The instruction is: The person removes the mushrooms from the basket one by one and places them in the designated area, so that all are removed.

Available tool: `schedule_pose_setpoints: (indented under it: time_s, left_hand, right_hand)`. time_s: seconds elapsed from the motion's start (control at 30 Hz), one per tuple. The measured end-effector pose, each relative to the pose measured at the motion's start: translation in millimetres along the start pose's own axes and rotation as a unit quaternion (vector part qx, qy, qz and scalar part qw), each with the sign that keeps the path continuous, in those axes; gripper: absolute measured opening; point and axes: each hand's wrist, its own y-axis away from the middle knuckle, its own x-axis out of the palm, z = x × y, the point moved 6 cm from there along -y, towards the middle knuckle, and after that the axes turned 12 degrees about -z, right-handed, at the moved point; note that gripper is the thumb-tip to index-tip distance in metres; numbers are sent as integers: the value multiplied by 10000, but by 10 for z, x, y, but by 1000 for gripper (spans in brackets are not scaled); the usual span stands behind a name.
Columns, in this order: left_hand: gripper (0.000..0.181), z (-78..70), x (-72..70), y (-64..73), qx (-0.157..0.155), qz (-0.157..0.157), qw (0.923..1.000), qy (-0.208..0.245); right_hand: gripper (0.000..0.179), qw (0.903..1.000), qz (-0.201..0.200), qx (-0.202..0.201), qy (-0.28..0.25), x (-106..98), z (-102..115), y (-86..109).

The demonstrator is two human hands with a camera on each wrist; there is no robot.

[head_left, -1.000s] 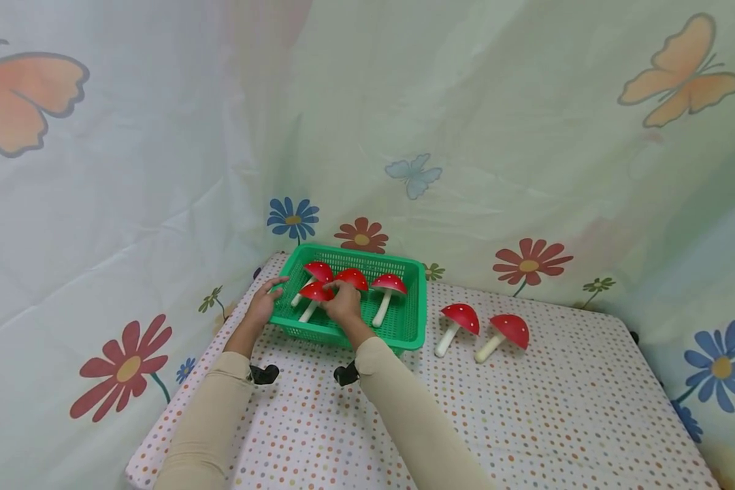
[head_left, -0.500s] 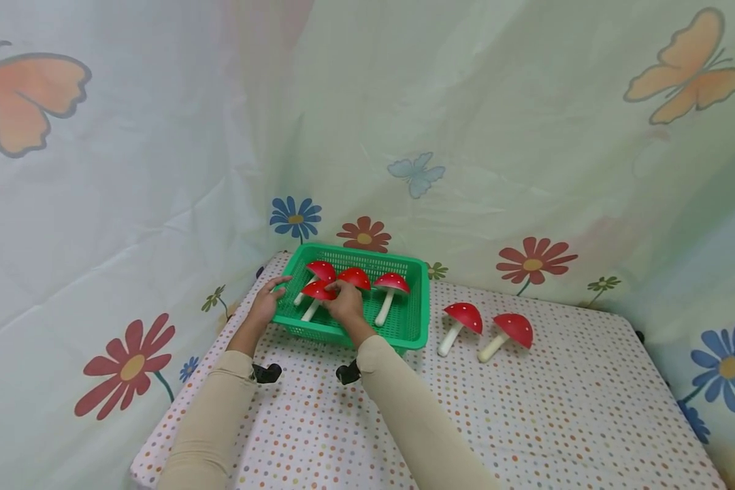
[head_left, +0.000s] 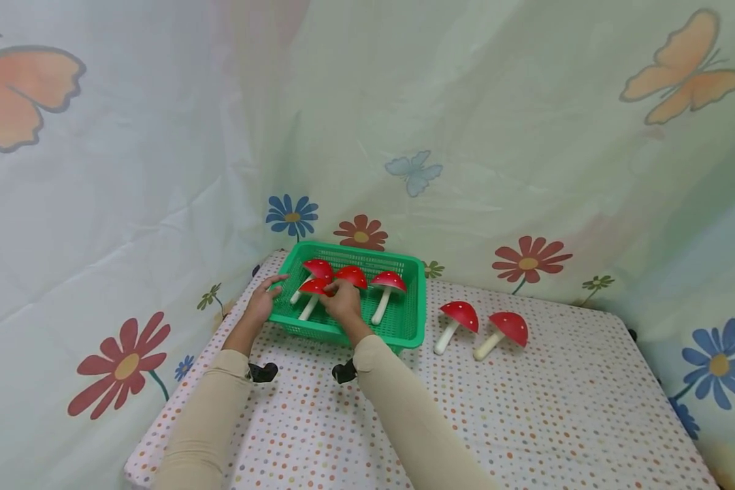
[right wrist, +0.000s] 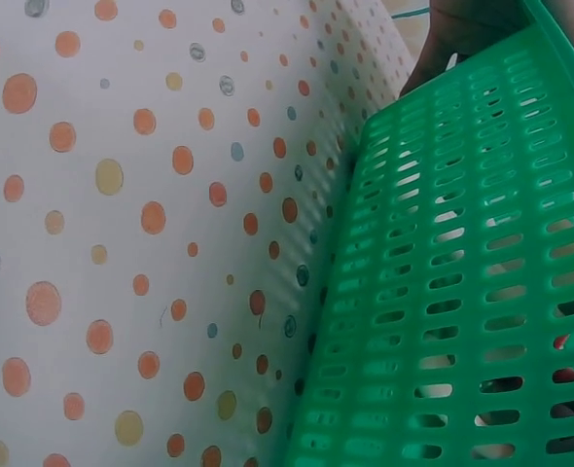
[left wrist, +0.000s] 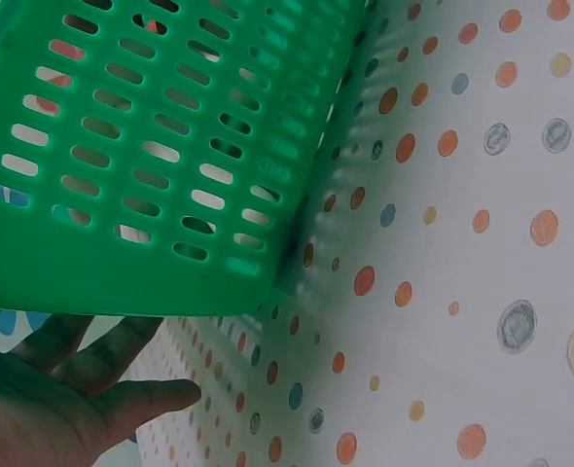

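My right hand (head_left: 345,303) reaches into a green plastic basket (head_left: 421,299), its fingers and thumb pinching the cap edge of the front toy mushroom (head_left: 308,307). That mushroom has a red cap with white dots and a pale stem. Behind it in the basket lie a left mushroom (head_left: 318,268), a middle mushroom (head_left: 351,275) partly hidden by my hand, and a right mushroom (head_left: 388,280). My left hand (head_left: 260,303) is at the basket's left side with fingers spread. In the left wrist view, the left hand's thumb (left wrist: 156,397) stretches out below the basket wall (left wrist: 122,277).
Two more toy mushrooms, one nearer (head_left: 459,316) and one farther right (head_left: 508,330), lie on the dotted tablecloth (head_left: 563,408) right of the basket. A printed cloth backdrop (head_left: 496,170) with flowers and butterflies rises behind and left of the table.
The head view shifts slightly. Both hands stay where they were at the basket, the right one still at the front mushroom.
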Motion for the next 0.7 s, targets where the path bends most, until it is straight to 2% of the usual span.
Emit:
schedule_pose_setpoints:
  time_s: [0.2,0.33,0.47,0.7]
  left_hand:
    - [37,-12,51,19,-51,-22,9999,96]
    - [38,-25,32,27,-101,93,9998,126]
    - [37,-15,24,13,-176,21,9998,130]
    - [37,4,31,-37,-2,40,10000,69]
  right_hand:
    - [13,10000,33,0,-92,-90,-20,24]
    - [9,9999,-130,-15,-13,-89,5,17]
    - [9,9999,-96,-96,63,-86,12,13]
    - [10,9996,4,30,-277,-90,0,12]
